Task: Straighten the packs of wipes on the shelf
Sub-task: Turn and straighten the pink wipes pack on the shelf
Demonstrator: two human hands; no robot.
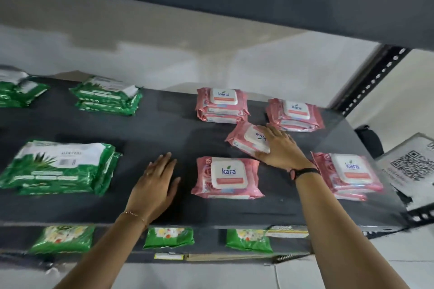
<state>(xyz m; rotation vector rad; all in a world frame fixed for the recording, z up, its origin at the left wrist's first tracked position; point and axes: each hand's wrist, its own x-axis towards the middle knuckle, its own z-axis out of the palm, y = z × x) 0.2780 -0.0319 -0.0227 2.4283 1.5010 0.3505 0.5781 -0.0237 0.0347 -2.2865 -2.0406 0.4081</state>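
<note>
Pink packs of wipes lie on a dark shelf (164, 124). One single pink pack (244, 139) sits askew in the middle right, turned upside down to me. My right hand (279, 145) rests flat on its right end, thumb at its near edge. Around it are a back pink stack (222, 105), a back right stack (296, 114), a front pink stack (226, 177) and a front right stack (350, 175). My left hand (156, 182) lies flat on the bare shelf, left of the front stack, holding nothing.
Green packs lie to the left: a front stack (61, 168), a back stack (106, 97) and one at the far left edge (17, 89). A lower shelf holds green floral packs (168, 237). A perforated metal upright (373, 77) and a QR code sign (413, 164) are at the right.
</note>
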